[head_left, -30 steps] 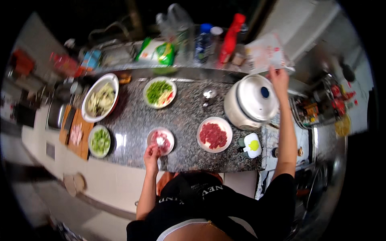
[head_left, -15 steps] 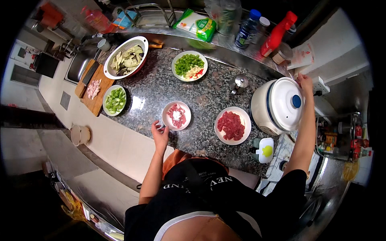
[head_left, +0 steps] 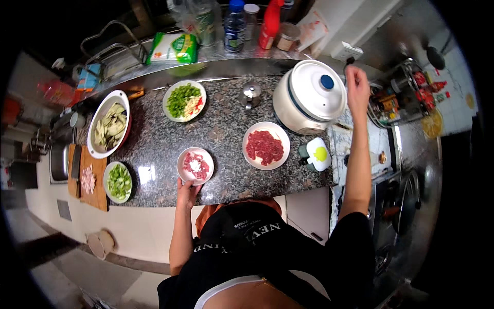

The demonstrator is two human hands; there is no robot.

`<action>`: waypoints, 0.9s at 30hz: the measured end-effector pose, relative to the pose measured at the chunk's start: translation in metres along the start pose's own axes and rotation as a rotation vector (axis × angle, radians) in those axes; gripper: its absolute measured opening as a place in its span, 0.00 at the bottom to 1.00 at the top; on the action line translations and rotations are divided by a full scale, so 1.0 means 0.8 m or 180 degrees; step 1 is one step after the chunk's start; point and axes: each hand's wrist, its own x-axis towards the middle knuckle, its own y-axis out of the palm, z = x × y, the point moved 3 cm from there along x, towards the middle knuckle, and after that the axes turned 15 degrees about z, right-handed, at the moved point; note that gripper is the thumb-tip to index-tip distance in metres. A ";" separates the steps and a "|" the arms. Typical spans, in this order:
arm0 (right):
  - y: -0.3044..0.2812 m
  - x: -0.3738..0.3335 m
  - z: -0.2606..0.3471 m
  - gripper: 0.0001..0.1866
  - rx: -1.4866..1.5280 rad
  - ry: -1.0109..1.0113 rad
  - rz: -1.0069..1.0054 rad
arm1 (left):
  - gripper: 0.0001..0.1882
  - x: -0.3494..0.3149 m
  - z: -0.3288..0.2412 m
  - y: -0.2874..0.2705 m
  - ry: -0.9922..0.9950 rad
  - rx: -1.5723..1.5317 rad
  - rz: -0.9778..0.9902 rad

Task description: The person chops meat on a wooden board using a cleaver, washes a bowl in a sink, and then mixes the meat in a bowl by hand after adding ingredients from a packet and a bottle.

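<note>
My left hand (head_left: 187, 194) is at the near rim of a small white bowl (head_left: 181, 170), thumb and fingers round its edge. In that bowl lie pieces of raw meat (head_left: 204, 166) with white powder (head_left: 195, 166) on top. To the right of the cream cooker (head_left: 288, 103), my right hand (head_left: 358, 87) is raised with its fingers curled together. Whether anything is between them I cannot make out. The cooker's white lid (head_left: 309, 90), with a blue knob, is on. Left of the cooker sits a white plate (head_left: 250, 158) of darker red sliced meat (head_left: 264, 147).
Farther left stand a plate of chopped greens and garlic (head_left: 181, 100), a colander of sliced eggplant (head_left: 110, 126), a bowl of green pieces (head_left: 119, 182) and a cutting board (head_left: 98, 200) with a knife (head_left: 76, 162). A metal shaker (head_left: 250, 95) and a white-lidded container (head_left: 319, 154) flank the meat plate. Bottles (head_left: 234, 28) line the back ledge.
My right hand has drawn away from behind the cooker, its fingers curled. My left hand has closed in on the small bowl's near rim. The whole view has shifted and turned.
</note>
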 end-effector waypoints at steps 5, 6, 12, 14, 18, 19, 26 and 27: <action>0.018 -0.157 0.047 0.10 0.0104 0.0376 0.0145 | 0.25 -0.019 -0.027 0.017 -0.0100 0.0036 0.0180; 0.029 -0.190 0.033 0.10 0.0384 0.0665 0.0114 | 0.24 -0.019 -0.032 0.023 -0.0106 0.0031 0.0222; 0.094 -0.317 0.013 0.05 0.1579 0.1762 0.0178 | 0.22 -0.021 -0.050 0.047 -0.0396 -0.0054 0.0648; 0.101 -0.344 0.014 0.05 0.1910 0.2020 -0.0001 | 0.23 -0.015 -0.049 0.042 -0.0497 0.0000 0.0713; 0.072 -0.400 -0.023 0.08 0.1712 0.2153 -0.0601 | 0.26 0.001 -0.035 0.013 -0.0784 0.0054 0.0642; 0.057 -0.412 -0.035 0.08 0.1492 0.2153 -0.0697 | 0.26 0.002 -0.031 0.003 -0.0847 0.0118 0.0583; -0.024 -0.423 -0.179 0.44 0.1010 0.3023 -0.1455 | 0.26 -0.017 -0.026 0.007 -0.0564 0.0511 0.0394; -0.033 -0.417 -0.214 0.46 0.0909 0.2993 -0.1610 | 0.26 -0.020 -0.022 0.007 -0.0528 0.0493 0.0343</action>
